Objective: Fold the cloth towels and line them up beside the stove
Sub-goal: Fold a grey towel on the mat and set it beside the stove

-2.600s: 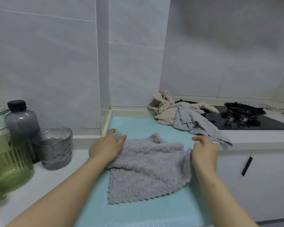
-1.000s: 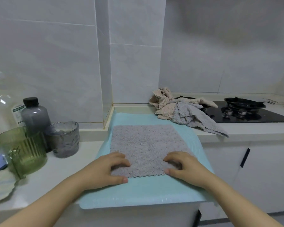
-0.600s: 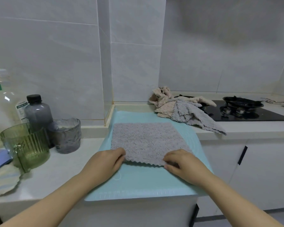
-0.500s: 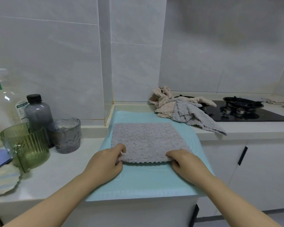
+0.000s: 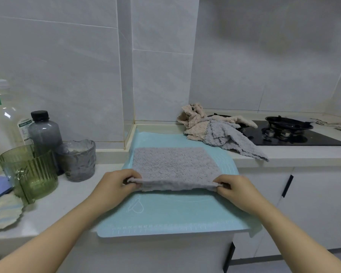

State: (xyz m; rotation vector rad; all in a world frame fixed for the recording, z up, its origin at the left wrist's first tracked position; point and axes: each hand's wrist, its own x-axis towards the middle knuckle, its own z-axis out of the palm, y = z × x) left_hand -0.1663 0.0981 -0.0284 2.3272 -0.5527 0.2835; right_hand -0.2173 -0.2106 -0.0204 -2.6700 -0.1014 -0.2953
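A grey fluffy towel (image 5: pixel 173 164) lies spread on a light blue mat (image 5: pixel 165 211) on the counter. My left hand (image 5: pixel 116 186) pinches its near left corner and my right hand (image 5: pixel 234 190) pinches its near right corner. The near edge is lifted a little off the mat. Behind, at the mat's far right, lies a crumpled heap with a beige towel (image 5: pixel 195 123) and another grey towel (image 5: pixel 230 140). The black stove (image 5: pixel 295 134) sits to the right of the heap, and part of the heap lies on its left end.
Left of the mat stand a green ribbed glass jug (image 5: pixel 30 172), a grey glass cup (image 5: pixel 77 160), a dark-capped grey bottle (image 5: pixel 43 131) and a large clear bottle (image 5: pixel 0 119). A striped cloth (image 5: pixel 2 213) lies at the near left. White cabinet fronts (image 5: pixel 313 203) run below the counter.
The towel went from bunched to spread flat on the mat. My hands moved to its near corners, took hold of them, and now lift the near edge.
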